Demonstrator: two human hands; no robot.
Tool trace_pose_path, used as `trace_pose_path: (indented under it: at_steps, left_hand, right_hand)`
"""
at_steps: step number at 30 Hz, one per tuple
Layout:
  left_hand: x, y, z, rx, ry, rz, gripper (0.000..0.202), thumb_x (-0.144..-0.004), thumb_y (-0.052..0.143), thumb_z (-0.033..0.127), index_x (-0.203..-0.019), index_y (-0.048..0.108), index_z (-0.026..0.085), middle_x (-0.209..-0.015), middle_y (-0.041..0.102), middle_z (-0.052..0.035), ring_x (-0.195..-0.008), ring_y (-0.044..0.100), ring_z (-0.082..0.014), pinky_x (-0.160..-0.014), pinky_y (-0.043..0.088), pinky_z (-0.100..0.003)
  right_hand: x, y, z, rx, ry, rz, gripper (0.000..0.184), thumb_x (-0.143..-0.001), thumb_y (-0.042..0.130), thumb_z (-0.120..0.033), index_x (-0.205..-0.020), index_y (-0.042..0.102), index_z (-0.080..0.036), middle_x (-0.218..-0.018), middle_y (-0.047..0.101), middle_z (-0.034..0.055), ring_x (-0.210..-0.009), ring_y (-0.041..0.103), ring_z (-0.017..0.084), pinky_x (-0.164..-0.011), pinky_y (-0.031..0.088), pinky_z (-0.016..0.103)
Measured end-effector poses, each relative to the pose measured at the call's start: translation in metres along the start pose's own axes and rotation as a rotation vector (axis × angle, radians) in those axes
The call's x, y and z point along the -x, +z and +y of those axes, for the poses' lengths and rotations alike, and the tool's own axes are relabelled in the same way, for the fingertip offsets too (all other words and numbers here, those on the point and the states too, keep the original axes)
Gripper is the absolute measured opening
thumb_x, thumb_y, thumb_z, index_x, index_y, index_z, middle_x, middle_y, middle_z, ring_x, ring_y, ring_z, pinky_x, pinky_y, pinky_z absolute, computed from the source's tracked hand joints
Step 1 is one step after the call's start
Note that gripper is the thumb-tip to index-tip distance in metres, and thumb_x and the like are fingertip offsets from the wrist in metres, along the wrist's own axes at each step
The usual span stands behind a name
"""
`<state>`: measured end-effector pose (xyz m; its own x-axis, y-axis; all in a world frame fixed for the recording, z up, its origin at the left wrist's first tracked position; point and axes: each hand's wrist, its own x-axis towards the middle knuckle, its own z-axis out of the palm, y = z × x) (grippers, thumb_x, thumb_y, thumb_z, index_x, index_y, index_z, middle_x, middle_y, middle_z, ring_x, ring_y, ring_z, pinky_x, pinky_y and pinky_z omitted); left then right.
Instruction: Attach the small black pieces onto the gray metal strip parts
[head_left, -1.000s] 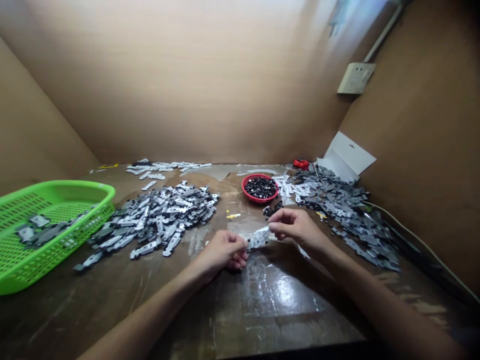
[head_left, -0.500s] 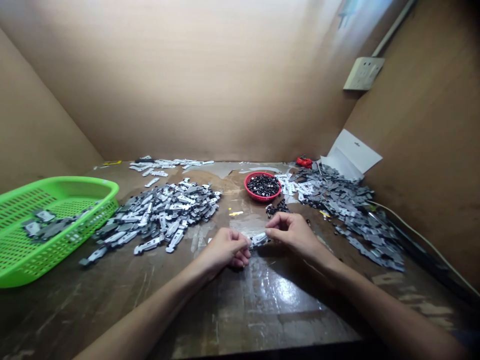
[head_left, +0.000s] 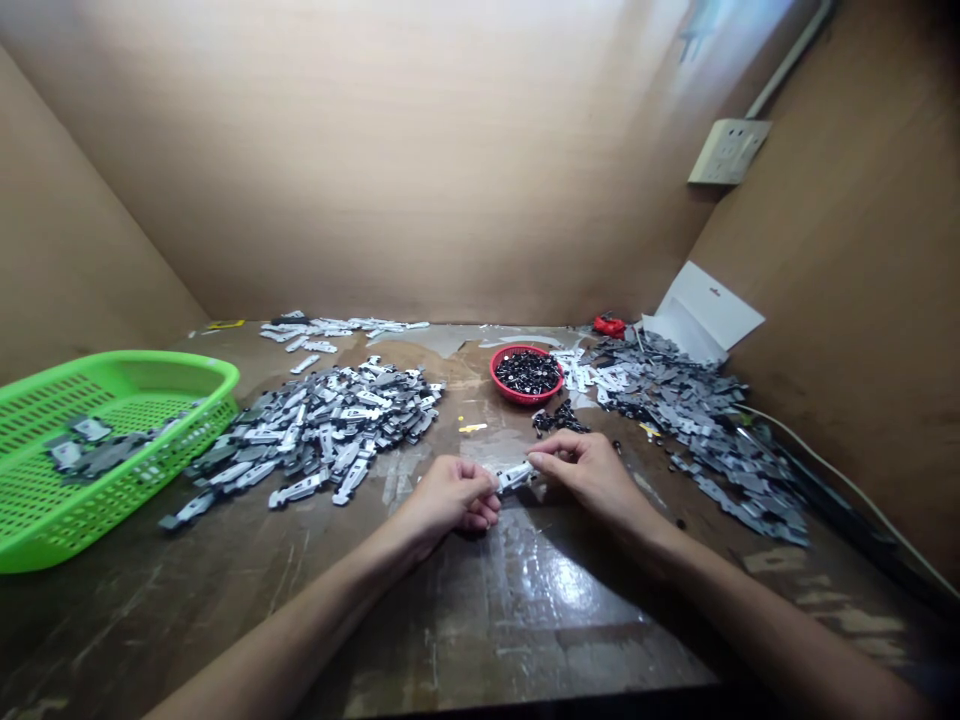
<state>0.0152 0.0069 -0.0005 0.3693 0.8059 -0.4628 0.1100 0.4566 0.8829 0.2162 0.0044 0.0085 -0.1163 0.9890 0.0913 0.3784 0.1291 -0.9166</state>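
Note:
A small white and black toy race car [head_left: 515, 477] is held low over the middle of the table between my two hands. My left hand [head_left: 459, 497] pinches its left end with thumb and forefinger, the other fingers curled under. At the right end, the thumb and fingertips of my right hand [head_left: 581, 468] close on the car. Just behind my right hand lies a small heap of black wheel-like parts [head_left: 559, 417]. Beyond that stands a round red basket [head_left: 526, 399] full of similar black parts.
On the left, a pile of toy cars [head_left: 330, 420] lies beside a green basket [head_left: 187, 440] with several pieces inside. Grey flat car parts [head_left: 705, 430] spread along the right, near white pieces [head_left: 592, 372] and a cable [head_left: 847, 470]. A wall socket [head_left: 727, 152] is mounted above.
My hands stay in nearly the same place around the toy car. The car is tilted slightly differently, and the right fingers have shifted a little on its end.

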Motion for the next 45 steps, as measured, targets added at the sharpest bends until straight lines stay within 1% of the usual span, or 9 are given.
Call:
trace_pose_path:
  at_steps: [4,9,14,18,24,32,36,39,45]
  left_hand:
    - [0.001,0.0,0.0,0.026,0.021,0.015,0.027,-0.067,0.066,0.036,-0.072,0.057,0.01,-0.062,0.063,-0.0047,-0.049,0.058,-0.0084,-0.045,0.043,-0.016]
    - [0.004,0.001,0.001,0.04,0.079,0.005,0.027,-0.068,0.065,0.037,-0.071,0.056,0.011,-0.063,0.063,-0.0043,-0.05,0.057,-0.0073,-0.047,0.042,-0.016]
    - [0.004,0.001,0.003,0.03,0.115,-0.001,0.03,-0.067,0.065,0.04,-0.071,0.056,0.012,-0.062,0.063,-0.0042,-0.049,0.057,-0.0077,-0.048,0.042,-0.017]
    - [0.004,-0.001,0.003,0.022,0.114,-0.013,0.031,-0.068,0.065,0.041,-0.072,0.055,0.012,-0.062,0.063,-0.0041,-0.049,0.057,-0.0077,-0.048,0.042,-0.017]
    - [0.005,0.001,0.004,0.0,0.122,0.004,0.029,-0.069,0.065,0.039,-0.071,0.055,0.012,-0.06,0.062,-0.0034,-0.049,0.057,-0.0078,-0.048,0.042,-0.016]
    - [0.001,0.0,0.0,-0.066,0.211,0.057,0.031,-0.07,0.063,0.041,-0.072,0.051,0.013,-0.06,0.06,-0.0026,-0.05,0.059,-0.0103,-0.048,0.044,-0.018]
    - [0.001,0.0,0.003,-0.106,0.321,0.087,0.036,-0.068,0.065,0.044,-0.083,0.05,0.015,-0.063,0.059,-0.0005,-0.052,0.06,-0.0123,-0.049,0.047,-0.022]
    - [0.003,0.001,0.004,-0.125,0.361,0.015,0.037,-0.07,0.063,0.045,-0.089,0.053,0.014,-0.066,0.061,-0.0018,-0.055,0.06,-0.0129,-0.051,0.047,-0.023]
    - [0.005,0.003,0.005,-0.153,0.409,0.013,0.034,-0.073,0.061,0.043,-0.086,0.058,0.012,-0.07,0.062,-0.0036,-0.058,0.06,-0.013,-0.052,0.046,-0.022]
  right_hand:
    - [-0.003,-0.002,0.003,-0.028,0.012,0.001,0.023,-0.07,0.063,-0.033,-0.084,0.072,-0.017,-0.086,0.065,0.0072,-0.075,0.058,0.017,-0.067,0.044,0.028]
    - [-0.001,0.0,0.003,-0.22,0.173,-0.038,0.03,-0.067,0.067,-0.032,-0.091,0.068,-0.014,-0.076,0.064,0.0041,-0.059,0.052,0.011,-0.052,0.038,0.022]
    - [-0.002,-0.003,0.006,-0.408,0.334,-0.188,0.038,-0.066,0.068,-0.042,-0.09,0.064,-0.012,-0.049,0.041,-0.0061,-0.041,0.026,0.004,-0.039,0.017,0.019]
    - [-0.004,-0.005,0.012,-0.516,0.408,-0.322,0.036,-0.065,0.068,-0.046,-0.075,0.059,-0.013,-0.048,0.031,-0.0082,-0.042,0.021,0.004,-0.039,0.012,0.02]
    - [-0.001,0.005,0.018,-0.4,0.271,-0.244,0.03,-0.071,0.061,-0.044,-0.067,0.051,-0.015,-0.05,0.031,-0.0078,-0.042,0.02,0.004,-0.04,0.014,0.02]
    - [0.002,0.019,0.014,-0.128,-0.018,0.015,0.025,-0.079,0.051,-0.037,-0.066,0.052,-0.015,-0.063,0.049,-0.0018,-0.058,0.042,0.01,-0.054,0.032,0.021]
    - [0.0,0.019,0.008,-0.16,-0.07,-0.095,0.028,-0.079,0.052,-0.04,-0.067,0.054,-0.015,-0.062,0.048,-0.0023,-0.058,0.042,0.009,-0.054,0.033,0.02]
    - [0.0,0.02,0.007,-0.186,-0.112,-0.156,0.029,-0.079,0.054,-0.041,-0.07,0.057,-0.014,-0.062,0.05,-0.0017,-0.056,0.043,0.009,-0.053,0.035,0.02]
    - [0.0,0.02,0.014,-0.273,-0.022,-0.226,0.03,-0.077,0.056,-0.045,-0.078,0.055,-0.015,-0.055,0.047,-0.0046,-0.04,0.039,0.006,-0.039,0.03,0.018]
